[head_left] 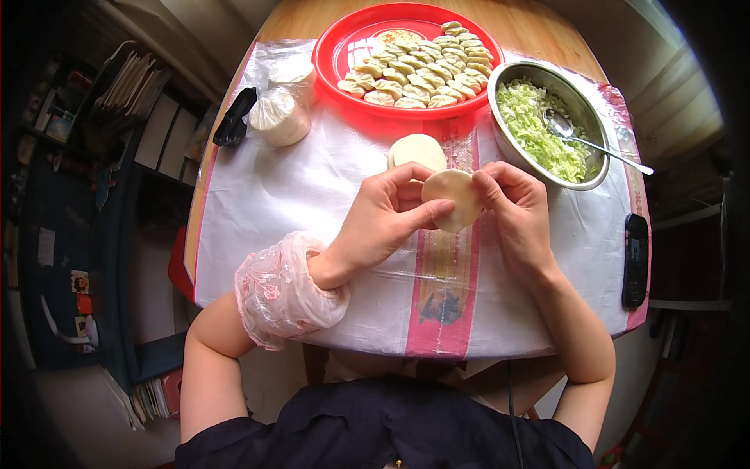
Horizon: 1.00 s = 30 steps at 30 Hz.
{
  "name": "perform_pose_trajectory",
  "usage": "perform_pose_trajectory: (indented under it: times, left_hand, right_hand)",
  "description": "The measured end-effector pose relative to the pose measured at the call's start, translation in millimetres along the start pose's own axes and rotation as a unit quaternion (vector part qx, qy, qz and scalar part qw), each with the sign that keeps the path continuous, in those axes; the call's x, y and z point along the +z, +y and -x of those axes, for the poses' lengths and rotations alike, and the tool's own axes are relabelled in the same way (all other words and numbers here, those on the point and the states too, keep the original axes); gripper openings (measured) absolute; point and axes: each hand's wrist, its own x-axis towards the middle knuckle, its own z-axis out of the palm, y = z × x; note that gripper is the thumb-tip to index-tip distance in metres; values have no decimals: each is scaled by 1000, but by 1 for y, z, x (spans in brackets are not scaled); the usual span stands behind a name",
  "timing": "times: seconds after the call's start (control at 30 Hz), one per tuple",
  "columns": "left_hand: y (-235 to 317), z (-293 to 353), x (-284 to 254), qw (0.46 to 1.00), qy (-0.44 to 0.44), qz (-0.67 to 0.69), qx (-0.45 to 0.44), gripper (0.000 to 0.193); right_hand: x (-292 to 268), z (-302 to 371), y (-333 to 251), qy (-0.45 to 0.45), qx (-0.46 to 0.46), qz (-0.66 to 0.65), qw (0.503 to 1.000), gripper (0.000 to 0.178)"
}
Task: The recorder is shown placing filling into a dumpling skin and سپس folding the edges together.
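Observation:
Between my two hands, above the middle of the table, is a thin round dumpling wrapper (453, 205). My left hand (383, 205) pinches its left side between thumb and fingers. At its upper right edge, the thumb and fingers of my right hand (517, 205) pinch the rim. Just beyond my left fingers lies a stack of more dumpling wrappers (419, 148), partly covered by that hand. To the right stands a metal bowl (587, 184) of shredded pale-green cabbage filling (539, 125), with a spoon (605, 146) resting in it. At the back, a red tray (332, 87) carries rows of folded dumplings (426, 72).
Plastic-wrapped white stacks (280, 117) stand at the back left beside a black case (235, 117). A black phone-like handset (635, 260) lies near the right table edge. A plastic-covered cloth (312, 180) spreads over the wooden table. Dark shelves (117, 234) stand at the left.

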Motion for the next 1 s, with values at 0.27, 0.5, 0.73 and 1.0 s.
perform_pose_trajectory:
  times: [0.27, 0.5, 0.73, 1.0]
  left_hand:
    - [-6, -1, -3, 1000, -21, -6, 16, 21]
    - [-3, 0, -1, 1000, 20, -23, -1, 19]
    - [-5, 0, -3, 997, 31, -66, 29, 22]
    - [-5, 0, -2, 999, 26, -37, 16, 23]
  right_hand:
    - [3, 1, 1, -5, 36, -7, 999, 15]
    - [0, 1, 0, 3, 26, -19, 999, 15]
    - [1, 1, -1, -8, 24, 8, 1000, 19]
    - [-1, 0, 3, -27, 43, -3, 999, 18]
